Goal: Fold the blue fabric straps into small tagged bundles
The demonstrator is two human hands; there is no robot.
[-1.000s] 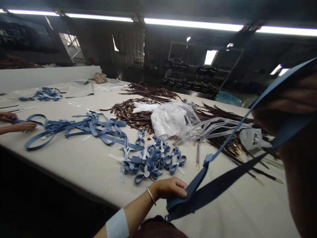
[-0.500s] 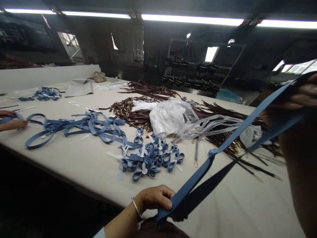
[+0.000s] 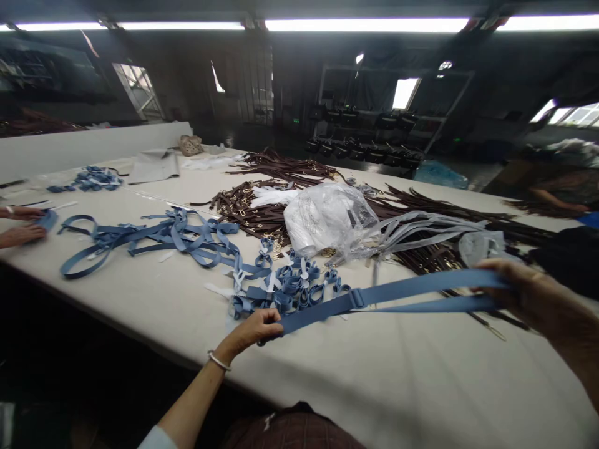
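Note:
A blue webbing strap [image 3: 322, 310] with a slide buckle [image 3: 357, 299] is stretched between my two hands above the table. My left hand [image 3: 260, 327], with a bracelet at the wrist, pinches one end of it. At the other end my right hand [image 3: 519, 290] is closed around the looped strap, somewhat blurred. Just behind the strap lies a pile of bundled blue straps [image 3: 285, 284] wrapped with white strips. Loose blue straps [image 3: 182, 237] lie tangled further left.
Brown straps with gold clips [image 3: 243, 206] and a clear plastic bag [image 3: 327, 215] cover the middle of the table [image 3: 154, 305]. A co-worker's hands [image 3: 23, 227] hold blue strap at the left edge. Another person's arm [image 3: 556, 198] reaches in at far right.
My right hand has come down from the upper right, bringing the strap nearly level. My left hand has moved up and left, still gripping its end.

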